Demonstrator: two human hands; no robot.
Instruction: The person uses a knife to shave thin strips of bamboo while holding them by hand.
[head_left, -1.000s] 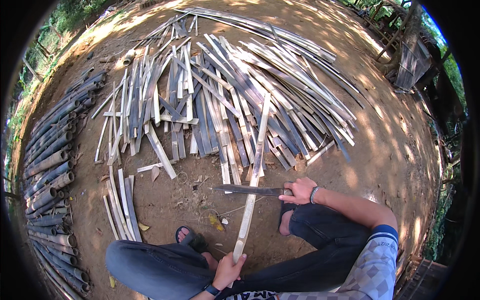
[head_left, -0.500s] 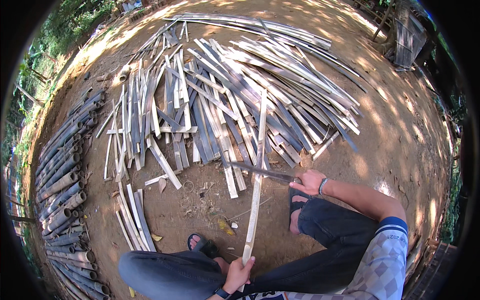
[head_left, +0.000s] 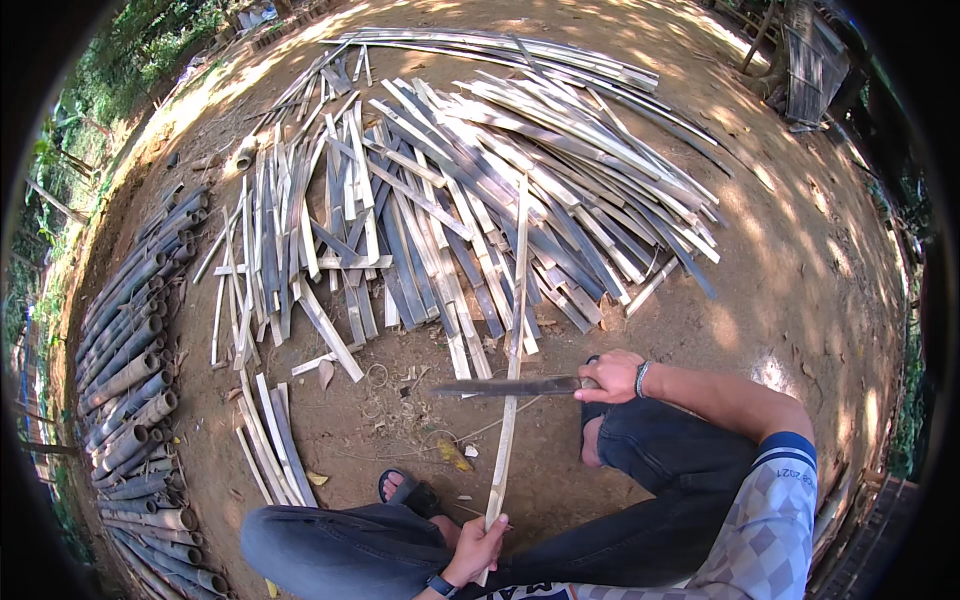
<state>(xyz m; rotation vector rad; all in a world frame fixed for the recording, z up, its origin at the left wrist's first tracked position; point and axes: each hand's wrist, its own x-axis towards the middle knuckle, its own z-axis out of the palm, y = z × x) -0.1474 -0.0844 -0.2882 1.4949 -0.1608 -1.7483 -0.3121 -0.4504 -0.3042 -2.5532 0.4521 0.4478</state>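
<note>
1. Whereas the knife (head_left: pixel 490 387) slanted across the bamboo strip (head_left: pixel 503 445) half a second ago, tip pointing away from the person, it now lies almost level, crossing nearer the strip's near end. This suggests a pass of the blade along the strip toward the body.
2. Right hand (head_left: pixel 612 377), to the right of the strip: fingers wrapped closely around the knife handle. Whether the blade touches the strip cannot be told.
3. Left hand (head_left: pixel 476 550), at the strip's near end: fingers closed firmly about it.
4. The strip runs away from the person, its far end overlapping the pile of slats (head_left: pixel 420 240); a yellow leaf (head_left: pixel 453 455) lies on the ground just left of its lower half.
5. Compared with one second ago, the knife is similarly level, both grips are retained and the pile appears unaltered; the camera's view has shifted slightly.
</note>
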